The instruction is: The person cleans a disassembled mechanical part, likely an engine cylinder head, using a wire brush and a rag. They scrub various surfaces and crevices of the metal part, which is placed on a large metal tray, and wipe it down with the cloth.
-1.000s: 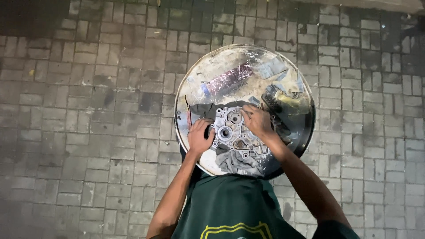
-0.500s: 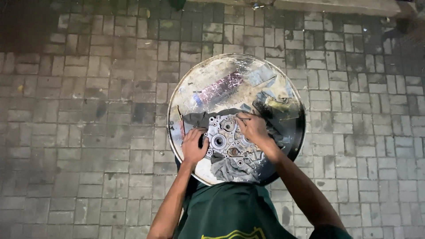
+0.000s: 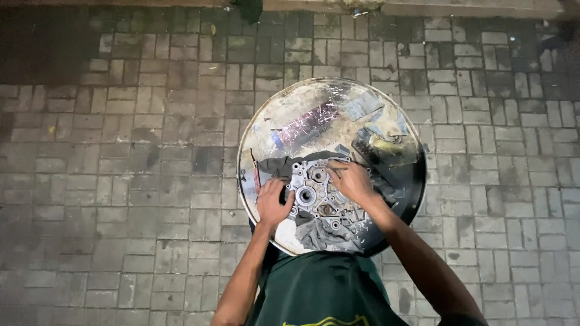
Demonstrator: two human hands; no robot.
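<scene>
1. I see a grey metal engine casing (image 3: 319, 196), full of round bores and bolt holes, lying flat in the lower middle of a round metal tray (image 3: 290, 130).
2. My left hand (image 3: 273, 202) grips the casing's left edge, fingers curled over it and closed on the metal.
3. My right hand (image 3: 350, 180) lies on the casing's upper right part, fingers spread and pressed down; I cannot tell whether it pinches anything.
4. The two hands sit apart, the casing's middle bare between them.
5. A grey rag (image 3: 320, 232) lies under the casing's near edge, touching it, and another dark cloth (image 3: 275, 166) shows just above the left hand.
6. A yellowish crumpled rag (image 3: 386, 145) sits on the tray's right side, near the right hand but apart from it.
7. The tray's upper half is mostly bare, smeared metal, giving open room beyond the casing.
8. The tray's near rim is just at my body; my green shirt (image 3: 320, 290) covers it.
9. All around lies a grey brick pavement (image 3: 121, 181), open to the left and right of the tray.
</scene>
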